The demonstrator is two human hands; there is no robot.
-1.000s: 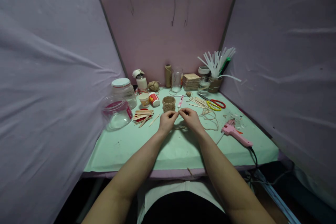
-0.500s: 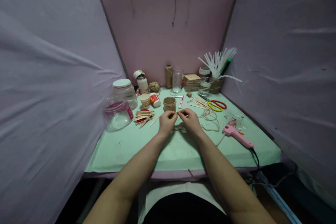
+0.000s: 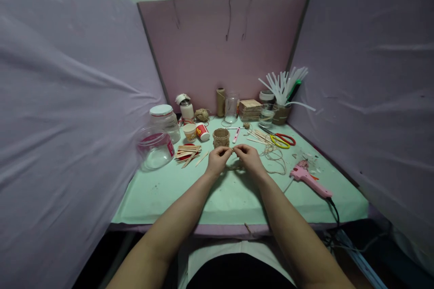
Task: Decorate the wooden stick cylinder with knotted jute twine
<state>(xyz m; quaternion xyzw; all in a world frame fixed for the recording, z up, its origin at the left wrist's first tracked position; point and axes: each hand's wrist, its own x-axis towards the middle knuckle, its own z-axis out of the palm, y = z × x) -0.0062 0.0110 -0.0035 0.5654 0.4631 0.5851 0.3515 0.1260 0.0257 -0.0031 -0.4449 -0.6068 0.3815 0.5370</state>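
Note:
My left hand [image 3: 219, 160] and my right hand [image 3: 250, 159] meet fingertip to fingertip over the middle of the table, each in a pinch. Between them is a small piece of jute twine, mostly covered by the fingers. More twine [image 3: 233, 168] lies on the cloth just below the hands. Right behind my left hand stands a small round cup wrapped in twine [image 3: 221, 136], upright. A pink and white utility knife [image 3: 236, 135] lies just beyond my right hand. Loose twine [image 3: 276, 158] trails over the cloth to the right.
A pink glue gun [image 3: 310, 180] lies at the right, its cord over the edge. Scissors [image 3: 281, 140] and wooden sticks [image 3: 260, 136] are behind. More sticks [image 3: 188, 151], paper cups [image 3: 202, 132] and clear jars [image 3: 154, 151] stand left. A pot of glue sticks [image 3: 280, 115] is back right.
The whole view has shifted slightly down and to the right. My hands stay pinched together, their fingertips a little farther apart.

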